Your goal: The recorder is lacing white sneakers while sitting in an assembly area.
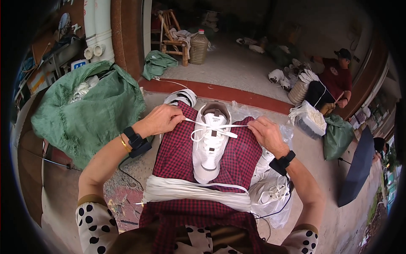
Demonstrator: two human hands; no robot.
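Note:
A white sneaker [207,153] with a brown-grey lining lies on my lap, on a red and black checked apron [173,156], its toe toward me. White shoelaces [224,126] cross over its tongue, with a loop on each side of the crossing. My left hand [163,120] pinches one lace end and stretches it out to the left. On the other side, my right hand [267,134] pinches the other lace end, drawn out to the right. A thick bundle of white laces [192,192] lies across my lap, nearer to me than the toe.
At my left stands a green woven sack [91,114] holding white laces. More white sneakers [268,190] lie in clear plastic by my right knee. Another sneaker [182,97] is beyond my left hand. A person [336,76] sits at the far right near a tub of laces [311,120].

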